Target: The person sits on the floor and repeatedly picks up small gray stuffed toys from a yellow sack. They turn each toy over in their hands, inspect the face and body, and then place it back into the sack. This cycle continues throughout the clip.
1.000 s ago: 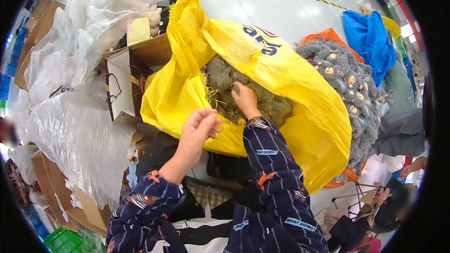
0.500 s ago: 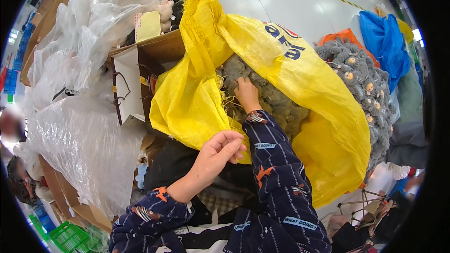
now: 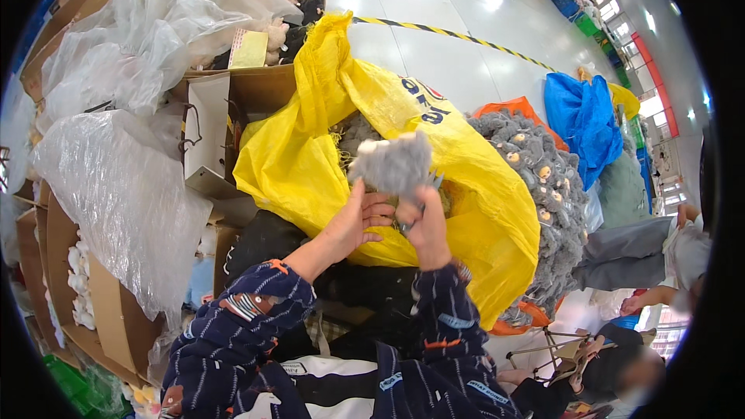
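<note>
The head view looks down at two hands held up in front of a big yellow bag (image 3: 310, 163). On the far left lies a heap of clear plastic sheet (image 3: 116, 186) over brown cardboard boxes (image 3: 101, 310). Behind it is an open cardboard box (image 3: 256, 85) with soft toys and more clear plastic on top. The yellow bag stands open just beside that box, and grey fluffy toys show inside its mouth.

The left hand (image 3: 353, 221) is open and cupped. Its fingers touch the underside of a grey fluffy toy (image 3: 392, 164). The right hand (image 3: 425, 221) is closed around the bottom of the same toy and holds it up. Something thin and shiny sticks out by the right fingers, but it is too small to tell what it is. The grey toy is above the mouth of the yellow bag, between the two hands and a little higher than them. Both arms wear dark blue sleeves with thin stripes.

To the right of the yellow bag is a clear bag of grey plush toys (image 3: 535, 186) with pale faces. Behind that sit an orange bag (image 3: 516, 109) and a blue bag (image 3: 582, 120). At the far right another person (image 3: 644, 256) sits on the floor.
</note>
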Action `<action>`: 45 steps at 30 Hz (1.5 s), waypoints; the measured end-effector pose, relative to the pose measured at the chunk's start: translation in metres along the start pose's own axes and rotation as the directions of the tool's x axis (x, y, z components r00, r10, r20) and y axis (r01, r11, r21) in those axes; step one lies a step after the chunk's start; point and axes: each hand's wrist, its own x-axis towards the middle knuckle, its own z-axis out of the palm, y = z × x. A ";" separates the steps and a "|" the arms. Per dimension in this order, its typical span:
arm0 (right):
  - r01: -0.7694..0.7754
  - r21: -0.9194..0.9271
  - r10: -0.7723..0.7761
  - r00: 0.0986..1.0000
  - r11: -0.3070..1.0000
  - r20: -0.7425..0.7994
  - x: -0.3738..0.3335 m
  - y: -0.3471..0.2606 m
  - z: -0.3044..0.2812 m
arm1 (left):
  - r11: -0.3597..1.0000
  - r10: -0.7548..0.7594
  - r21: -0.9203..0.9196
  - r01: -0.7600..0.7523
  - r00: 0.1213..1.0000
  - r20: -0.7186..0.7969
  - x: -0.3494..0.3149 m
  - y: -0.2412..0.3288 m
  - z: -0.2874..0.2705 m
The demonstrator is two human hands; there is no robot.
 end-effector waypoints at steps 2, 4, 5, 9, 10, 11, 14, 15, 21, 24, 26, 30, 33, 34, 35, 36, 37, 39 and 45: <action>0.051 -0.311 -0.051 0.999 0.949 0.009 -0.034 0.008 0.035 | 0.978 0.137 -0.178 -0.113 0.983 0.124 -0.002 -0.002 -0.012; 0.061 -0.532 -0.014 0.996 0.844 0.092 -0.047 0.017 0.009 | 0.954 0.219 -0.242 -0.179 0.964 0.150 -0.015 0.008 0.006; 0.048 -0.495 0.026 0.990 0.868 0.141 -0.049 0.016 -0.002 | 0.945 0.244 -0.262 -0.198 0.957 0.158 -0.020 0.010 0.008; 0.071 -0.745 -0.243 0.962 0.663 -0.125 -0.035 0.005 -0.012 | 0.979 0.203 -0.007 -0.203 0.979 0.018 -0.019 0.017 0.006; 0.123 -0.671 -0.257 0.961 0.731 -0.105 -0.034 -0.001 -0.010 | 0.967 0.245 0.074 -0.245 0.969 0.004 -0.018 0.017 0.005; 0.170 -0.591 -0.276 0.957 0.789 -0.093 -0.034 -0.007 -0.012 | 0.948 0.282 0.152 -0.278 0.959 -0.001 -0.016 0.013 0.004; 0.272 -0.516 -0.359 0.930 0.812 -0.074 -0.032 -0.019 -0.008 | 0.855 0.312 0.433 -0.286 0.950 0.013 -0.011 0.005 0.008; 0.281 -0.521 -0.377 0.922 0.806 -0.085 -0.028 -0.019 -0.003 | 0.803 0.311 0.531 -0.270 0.950 0.013 -0.013 0.002 0.008; 0.400 -0.494 -0.489 0.870 0.772 -0.058 -0.016 -0.016 0.003 | 0.596 0.305 0.751 -0.284 0.945 0.115 -0.008 -0.012 0.005; 0.451 -0.408 -0.566 0.794 0.794 -0.223 -0.017 -0.011 0.002 | 0.557 0.289 0.782 -0.280 0.948 0.134 -0.002 -0.018 -0.002; 0.491 -0.401 -0.616 0.730 0.774 -0.296 -0.018 -0.006 0.005 | 0.597 0.285 0.753 -0.275 0.951 0.122 0.000 -0.019 -0.005; 0.513 -0.501 -0.680 0.695 0.697 -0.234 -0.020 -0.006 -0.004 | 0.773 0.245 0.595 -0.222 0.969 0.043 -0.002 -0.013 0.005; 0.538 -0.599 -0.700 0.712 0.594 -0.055 -0.017 -0.012 -0.005 | 0.811 0.215 0.551 -0.194 0.976 0.028 -0.006 -0.010 0.003; 0.546 -0.597 -0.693 0.721 0.588 -0.023 -0.016 -0.012 -0.004 | 0.816 0.206 0.549 -0.179 0.979 0.014 -0.008 -0.009 0.003; 0.557 -0.597 -0.689 0.725 0.578 0.010 -0.016 -0.013 -0.001 | 0.820 0.197 0.548 -0.167 0.980 0.004 -0.010 -0.007 0.005; 0.568 -0.595 -0.683 0.729 0.568 0.043 -0.015 -0.014 0.001 | 0.823 0.187 0.546 -0.155 0.982 -0.005 -0.011 -0.006 0.007; 0.570 -0.633 -0.722 0.692 0.524 0.026 -0.014 -0.012 0.002 | 0.822 0.189 0.548 -0.154 0.982 -0.008 -0.011 -0.007 0.007; 0.562 -0.707 -0.794 0.608 0.429 0.001 -0.011 -0.007 0.002 | 0.821 0.192 0.549 -0.155 0.981 -0.010 -0.009 -0.011 0.008; 0.497 -0.736 -0.725 0.688 0.460 0.011 -0.015 -0.009 -0.003 | 0.945 0.279 0.178 -0.276 0.960 0.007 -0.008 0.000 -0.001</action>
